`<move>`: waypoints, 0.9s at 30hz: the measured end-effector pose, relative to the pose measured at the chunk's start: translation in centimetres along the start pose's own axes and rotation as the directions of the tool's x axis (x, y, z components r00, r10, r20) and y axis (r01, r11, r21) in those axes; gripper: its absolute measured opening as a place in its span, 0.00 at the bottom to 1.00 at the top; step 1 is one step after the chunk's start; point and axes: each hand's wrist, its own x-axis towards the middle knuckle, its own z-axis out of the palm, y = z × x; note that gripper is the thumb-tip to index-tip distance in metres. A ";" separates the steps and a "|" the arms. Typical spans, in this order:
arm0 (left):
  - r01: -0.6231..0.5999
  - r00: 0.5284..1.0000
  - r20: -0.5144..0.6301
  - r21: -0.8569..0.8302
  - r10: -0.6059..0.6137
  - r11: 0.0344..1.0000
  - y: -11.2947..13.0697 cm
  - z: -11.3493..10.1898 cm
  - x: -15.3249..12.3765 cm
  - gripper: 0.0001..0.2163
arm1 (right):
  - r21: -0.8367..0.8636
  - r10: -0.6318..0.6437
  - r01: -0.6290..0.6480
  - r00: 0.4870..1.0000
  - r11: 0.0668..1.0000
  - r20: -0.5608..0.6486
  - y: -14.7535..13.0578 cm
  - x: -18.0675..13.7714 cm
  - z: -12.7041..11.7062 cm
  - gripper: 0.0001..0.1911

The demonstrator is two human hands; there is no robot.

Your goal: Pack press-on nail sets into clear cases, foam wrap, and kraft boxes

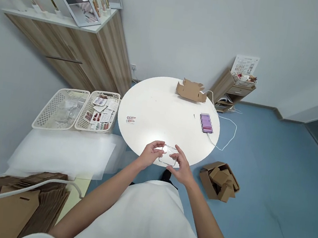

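Note:
A clear, see-through plastic box (167, 160) is held just above the near edge of the round white table (160, 111). My left hand (152, 153) grips its left side between thumb and fingers. Its right side is pinched by my right hand (181, 164). What lies inside the box, if anything, is too faint to make out. Farther left on the table lies a small card of press-on nails (131, 120). An unfolded brown cardboard box (191, 90) sits at the table's back right.
A phone (206, 123) with a white cable lies at the table's right. Two white baskets (80, 123) hold packets and nail cards at left. Beside the table, an open carton (205, 180) of cardboard pieces stands on the floor. Flat cardboard (10, 208) is stacked lower left.

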 end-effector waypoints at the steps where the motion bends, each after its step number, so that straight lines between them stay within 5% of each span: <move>1: -0.010 1.000 0.024 0.007 0.010 1.000 0.2 0.4 0.5 0.21 | 0.012 -0.010 0.010 1.000 1.000 -0.003 0.5 0.5 -0.8 0.19; 5: -0.090 0.987 0.141 0.061 0.081 0.994 0.9 1.5 2.2 0.35 | 0.079 -0.027 0.026 1.000 0.997 0.011 2.1 2.5 -4.3 0.18; 9: -0.117 0.986 0.142 0.244 0.084 0.963 1.2 3.2 4.2 0.47 | 0.124 -0.046 0.042 0.998 0.991 0.032 3.2 4.1 -7.4 0.18; 18: -0.096 0.982 0.184 0.336 0.034 0.937 1.4 7.2 7.4 0.39 | 0.156 -0.009 -0.004 0.996 0.988 0.086 5.6 4.5 -10.5 0.27; 27: -0.093 0.989 0.138 0.346 0.048 0.934 1.5 5.6 8.0 0.38 | 0.276 -0.003 -0.019 0.997 0.961 0.079 6.0 5.5 -9.2 0.29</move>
